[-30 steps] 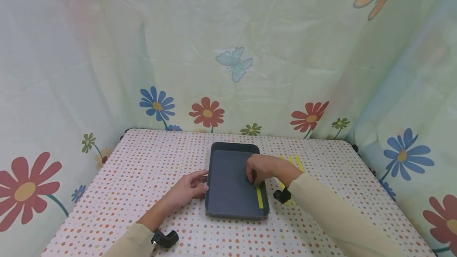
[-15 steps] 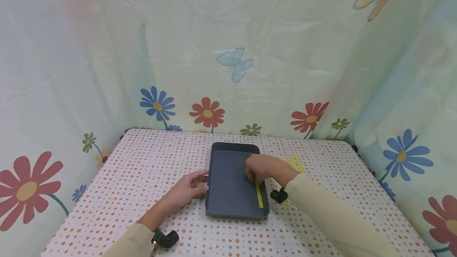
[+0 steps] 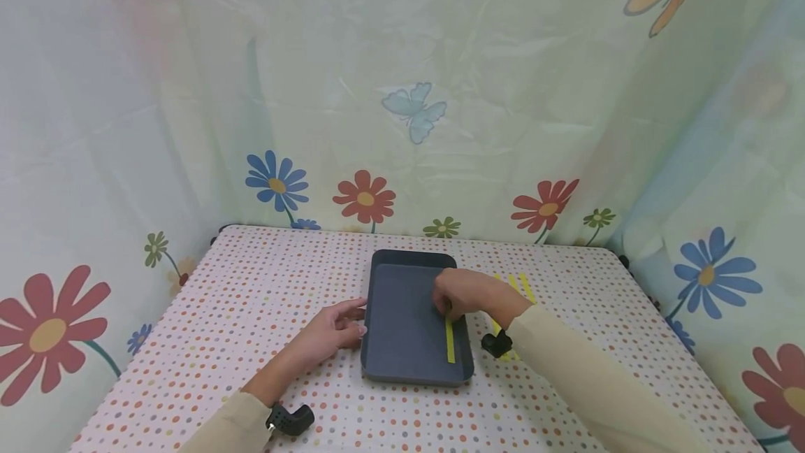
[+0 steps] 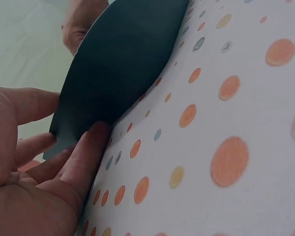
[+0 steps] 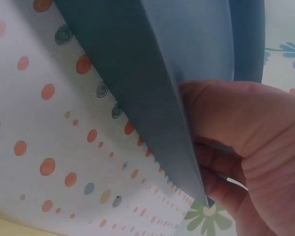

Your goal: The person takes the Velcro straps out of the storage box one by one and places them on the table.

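A dark grey rectangular tray [image 3: 405, 362] lies on the dotted table. Inside it, toward the right wall, is a narrow yellow strip [image 3: 450, 344], lying lengthwise. My right hand [image 3: 465, 293] reaches over the tray's right wall and pinches the far part of this strip with curled fingers, which hide that end. In the right wrist view the strip is hidden behind the tray's outer wall [image 5: 137, 98]. At the tray's left side, my left hand [image 3: 330, 331] rests with loosely extended fingers. The left wrist view shows its fingertips [image 4: 96, 135] against the tray's outer wall.
Several more yellow strips [image 3: 527, 288] lie on the table right of the tray, partly under my right forearm. The dotted tabletop [image 3: 283, 271] reaches back to a flowered curtain [image 3: 314, 117], which also hangs along both sides.
My right hand has shifted the yellow strip's near end slightly left, off the tray's right wall. The left hand and the tray have stayed put.
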Demonstrator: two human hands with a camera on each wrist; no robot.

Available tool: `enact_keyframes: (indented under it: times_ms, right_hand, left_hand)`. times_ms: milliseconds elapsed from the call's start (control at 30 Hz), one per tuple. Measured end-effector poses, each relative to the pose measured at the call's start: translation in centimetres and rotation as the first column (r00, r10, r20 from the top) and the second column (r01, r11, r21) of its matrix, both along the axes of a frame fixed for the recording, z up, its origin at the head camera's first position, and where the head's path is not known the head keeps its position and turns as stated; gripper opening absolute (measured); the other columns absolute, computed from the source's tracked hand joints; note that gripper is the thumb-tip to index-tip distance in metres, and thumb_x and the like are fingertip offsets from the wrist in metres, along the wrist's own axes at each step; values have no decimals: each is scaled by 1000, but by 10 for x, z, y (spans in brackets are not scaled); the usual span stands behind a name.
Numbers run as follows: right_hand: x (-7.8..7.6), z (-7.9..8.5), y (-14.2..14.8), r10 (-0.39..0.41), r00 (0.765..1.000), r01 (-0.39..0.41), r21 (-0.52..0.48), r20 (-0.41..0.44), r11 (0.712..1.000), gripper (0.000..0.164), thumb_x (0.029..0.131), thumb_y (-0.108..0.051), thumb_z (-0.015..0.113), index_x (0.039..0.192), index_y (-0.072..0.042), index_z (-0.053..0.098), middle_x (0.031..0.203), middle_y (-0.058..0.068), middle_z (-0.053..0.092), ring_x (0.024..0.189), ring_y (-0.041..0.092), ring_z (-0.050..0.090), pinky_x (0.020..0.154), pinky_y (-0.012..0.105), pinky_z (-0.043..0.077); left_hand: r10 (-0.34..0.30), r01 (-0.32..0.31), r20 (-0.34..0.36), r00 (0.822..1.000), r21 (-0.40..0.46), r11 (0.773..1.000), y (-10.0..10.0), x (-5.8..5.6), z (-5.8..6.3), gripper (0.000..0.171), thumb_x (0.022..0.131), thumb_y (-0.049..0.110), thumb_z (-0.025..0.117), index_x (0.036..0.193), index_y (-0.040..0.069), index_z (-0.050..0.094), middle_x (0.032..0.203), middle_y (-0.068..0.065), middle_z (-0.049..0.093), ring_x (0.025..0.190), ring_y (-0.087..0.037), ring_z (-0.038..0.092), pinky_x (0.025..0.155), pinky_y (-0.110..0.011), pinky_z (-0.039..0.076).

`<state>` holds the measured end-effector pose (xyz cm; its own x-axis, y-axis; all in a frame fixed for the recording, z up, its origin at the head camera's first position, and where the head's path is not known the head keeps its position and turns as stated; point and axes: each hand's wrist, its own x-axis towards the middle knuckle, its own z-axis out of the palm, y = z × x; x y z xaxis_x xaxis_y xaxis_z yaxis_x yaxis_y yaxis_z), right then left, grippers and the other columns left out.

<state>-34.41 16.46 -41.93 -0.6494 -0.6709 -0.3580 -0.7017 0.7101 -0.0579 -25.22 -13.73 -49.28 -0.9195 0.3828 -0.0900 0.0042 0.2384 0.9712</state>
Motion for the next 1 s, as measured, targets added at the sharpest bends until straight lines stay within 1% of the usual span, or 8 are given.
enact_keyframes:
  times_ms: [133,233,367,533,733,900,1000]
  right_hand:
    - [1,2,3,1,999,2,-71,44,997,20,80,0,81,79,-19,76,79,-11,69,71,4,59,67,25,54]
    - [2,3,4,-3,997,10,-95,71,995,23,79,4,79,82,-18,79,85,-10,71,75,4,62,69,26,56]
    - [2,4,2,0,997,5,-70,79,998,25,79,5,79,83,-19,79,88,-11,71,77,3,62,71,25,57]
    - [-1,3,-2,15,997,-14,-16,75,1000,22,80,1,82,78,-20,77,83,-13,66,74,2,59,68,22,54]
    - [-2,3,-3,61,996,-61,4,69,998,20,79,-2,84,77,-20,77,83,-13,65,74,2,57,66,21,53]
    - [-4,2,-4,43,997,-45,27,63,999,24,79,-2,84,74,-23,76,86,-14,63,75,1,56,66,21,52]
    - [-4,1,-4,38,997,-40,21,66,999,26,78,1,83,72,-23,76,85,-14,63,73,1,56,65,21,52]
  left_hand:
    - [-3,3,-4,1000,-1,1000,0,1,0,62,99,18,66,156,11,42,150,-18,54,107,-17,68,90,-31,59]
    - [-5,5,-4,1000,-2,1000,-1,1,1,62,99,19,66,156,11,42,150,-19,54,107,-17,69,91,-30,59]
    - [-9,9,-6,1000,8,1000,-1,1,1,63,99,18,66,156,9,42,150,-20,53,107,-18,69,90,-31,60]
    - [-7,7,2,1000,9,1000,0,0,0,62,100,18,66,156,10,42,150,-19,53,108,-18,69,91,-31,60]
    - [4,-4,7,1000,6,1000,0,0,0,61,99,18,66,156,12,43,150,-18,54,109,-18,69,91,-32,60]
    - [-3,3,7,1000,13,1000,0,-1,0,61,100,18,66,156,11,43,150,-19,53,110,-18,69,91,-32,60]
    - [-5,5,4,1000,15,1000,0,-1,0,61,100,17,66,156,10,42,150,-20,53,110,-17,69,91,-31,60]
